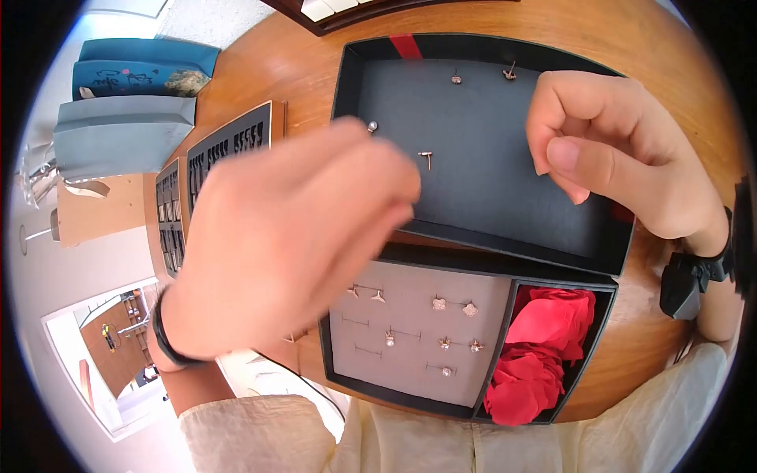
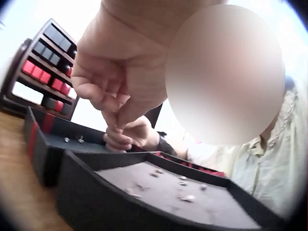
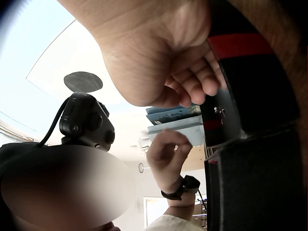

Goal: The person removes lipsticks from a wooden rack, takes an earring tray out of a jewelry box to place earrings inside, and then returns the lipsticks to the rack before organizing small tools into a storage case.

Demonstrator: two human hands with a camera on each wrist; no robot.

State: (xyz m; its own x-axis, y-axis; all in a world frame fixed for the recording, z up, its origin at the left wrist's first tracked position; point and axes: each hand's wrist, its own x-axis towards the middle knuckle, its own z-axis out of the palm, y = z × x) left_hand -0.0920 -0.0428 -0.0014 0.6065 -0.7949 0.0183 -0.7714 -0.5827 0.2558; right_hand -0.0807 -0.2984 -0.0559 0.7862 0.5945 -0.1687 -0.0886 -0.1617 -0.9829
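Note:
My left hand [image 1: 276, 236], blurred in the head view, is raised over the left part of the boxes. Its thumb and index fingertips meet; I cannot tell whether a tiny thing sits between them. The right hand [image 1: 623, 150] hovers above the right end of a shallow black box [image 1: 489, 189], fingers loosely curled, nothing visible in it. In that box lie a few earrings, among them a stud [image 1: 456, 80] and a T-shaped one [image 1: 426, 156]. Nearer me, a second black box has a grey slotted pad [image 1: 493, 292] bearing several earrings, including a flower-shaped pair [image 1: 470, 309].
Red fabric petals [image 1: 544, 339] fill the near box's right compartment. At the left stand jewellery display trays [image 1: 229, 146] and blue paper bags [image 1: 126, 122]. A dark wooden-framed case [image 2: 41, 67] with red and grey compartments stands beyond the boxes.

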